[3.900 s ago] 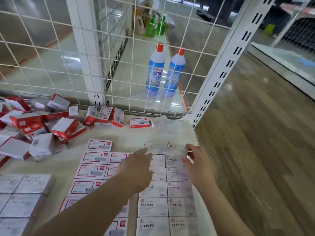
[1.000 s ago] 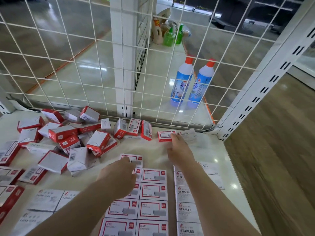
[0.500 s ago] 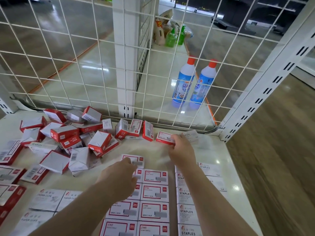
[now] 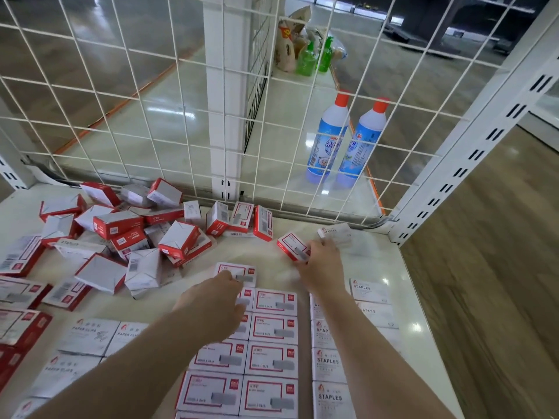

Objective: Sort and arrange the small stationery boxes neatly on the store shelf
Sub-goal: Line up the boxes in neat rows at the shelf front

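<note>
Glossy cream shelf (image 4: pixel 375 261), white wire grid (image 4: pixel 169 95) along its far edge, slotted white upright (image 4: pixel 472 140) at the far right corner, wood-look floor (image 4: pixel 490 297) to the right. Through the grid: two blue bottles (image 4: pixel 328 140) with red caps, farther back two green bottles (image 4: pixel 307 58) and a bag. Loose pile of red-and-white boxes (image 4: pixel 127 231) far left (too jumbled to count). Near centre, red-framed boxes (image 4: pixel 272 328) laid flat in two columns, one extra single box (image 4: pixel 236 272) at the far end. Right of them, white staples boxes (image 4: pixel 328 364) in rows; paper clip boxes (image 4: pixel 87 334) near left. Left hand (image 4: pixel 214 303) rests on the column, fingertips at the single box, grip not clear. Right hand (image 4: pixel 322 264) pinches a red box (image 4: pixel 292 244), lifted and tilted, just beside a white staples box (image 4: pixel 335 232) near the grid.
</note>
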The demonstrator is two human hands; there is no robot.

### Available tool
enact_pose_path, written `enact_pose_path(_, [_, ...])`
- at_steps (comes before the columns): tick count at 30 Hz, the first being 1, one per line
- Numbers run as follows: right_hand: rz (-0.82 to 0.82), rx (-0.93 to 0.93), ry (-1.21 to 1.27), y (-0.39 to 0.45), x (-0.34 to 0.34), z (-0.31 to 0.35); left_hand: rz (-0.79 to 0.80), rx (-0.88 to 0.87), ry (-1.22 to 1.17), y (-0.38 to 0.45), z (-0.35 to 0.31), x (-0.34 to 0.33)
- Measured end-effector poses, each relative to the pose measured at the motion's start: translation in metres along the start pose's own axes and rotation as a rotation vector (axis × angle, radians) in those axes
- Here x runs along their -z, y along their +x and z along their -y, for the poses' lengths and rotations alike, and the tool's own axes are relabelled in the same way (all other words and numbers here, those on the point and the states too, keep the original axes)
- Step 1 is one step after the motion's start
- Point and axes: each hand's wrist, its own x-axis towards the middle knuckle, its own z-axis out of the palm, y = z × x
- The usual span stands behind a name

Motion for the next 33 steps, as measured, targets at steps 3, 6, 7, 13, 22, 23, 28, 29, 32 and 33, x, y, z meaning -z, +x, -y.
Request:
enact_pose_path(3, [-0.047, -0.016, 0.077, -0.011, 0.006, 0.002, 0.056, 0.034, -0.103, -0.003, -0.002, 0.002])
enact_pose_path(6, [-0.057, 0.017, 0.176, -0.025, 0.016, 0.005, 0.042, 0.074, -0.271, -0.013, -0.004, 0.004])
enact_pose_path(7, [-0.046, 0.038, 0.177, -0.030, 0.019, 0.007, 0.018, 0.094, -0.324, -0.017, -0.004, 0.004])
enact_pose_path(13, [0.004, 0.219, 0.265, -0.068, 0.035, 0.015, -0.083, 0.178, -0.691, -0.029, -0.007, 0.005])
enact_pose_path(22, [0.025, 0.332, 0.280, -0.121, 0.045, 0.028, -0.060, 0.099, -0.772, -0.048, -0.002, 0.015])
enact_pose_path(23, [0.030, 0.328, 0.286, -0.125, 0.045, 0.030, -0.052, 0.094, -0.760, -0.051, 0.000, 0.016])
enact_pose_path(28, [0.084, 0.320, 0.316, -0.138, 0.042, 0.032, -0.016, 0.122, -0.727, -0.059, 0.007, 0.012])
enact_pose_path(29, [0.093, 0.312, 0.317, -0.140, 0.042, 0.032, -0.015, 0.132, -0.731, -0.059, 0.009, 0.011])
enact_pose_path(32, [0.082, 0.298, 0.286, -0.143, 0.043, 0.031, -0.008, 0.139, -0.739, -0.060, 0.011, 0.008])
enact_pose_path(33, [0.073, 0.298, 0.275, -0.144, 0.044, 0.031, -0.006, 0.137, -0.731, -0.060, 0.011, 0.007])
